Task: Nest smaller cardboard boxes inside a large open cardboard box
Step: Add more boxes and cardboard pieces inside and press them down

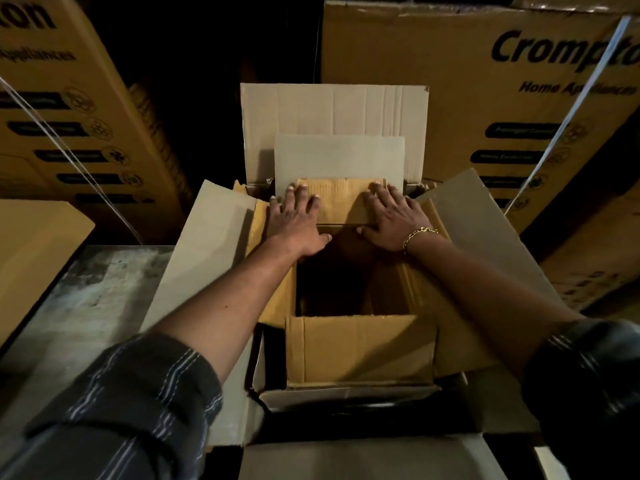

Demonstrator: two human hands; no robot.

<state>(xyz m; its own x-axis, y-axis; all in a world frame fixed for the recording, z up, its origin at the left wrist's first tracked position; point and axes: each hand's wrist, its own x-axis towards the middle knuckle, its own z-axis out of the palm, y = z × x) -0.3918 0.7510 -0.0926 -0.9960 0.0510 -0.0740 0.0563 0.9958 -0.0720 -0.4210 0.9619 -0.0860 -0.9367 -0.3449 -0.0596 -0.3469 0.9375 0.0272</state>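
Note:
A large open cardboard box (214, 237) stands in the middle, its pale flaps spread left, right, far and near. Inside it sits a smaller open box (360, 348) with a dark interior; its near flap stands up and its far flap (341, 199) is folded down. My left hand (294, 220) lies flat with spread fingers on the left part of that far flap. My right hand (391, 220), with a gold bracelet at the wrist, presses flat on the flap's right part, thumb along its near edge. A grey flap (339, 157) rises behind the hands.
Tall printed appliance cartons stand at the back left (69, 109) and back right (485, 98), bound with white straps. A tan carton (31, 244) sits at the left edge. A worn grey floor (86, 306) lies to the left of the big box.

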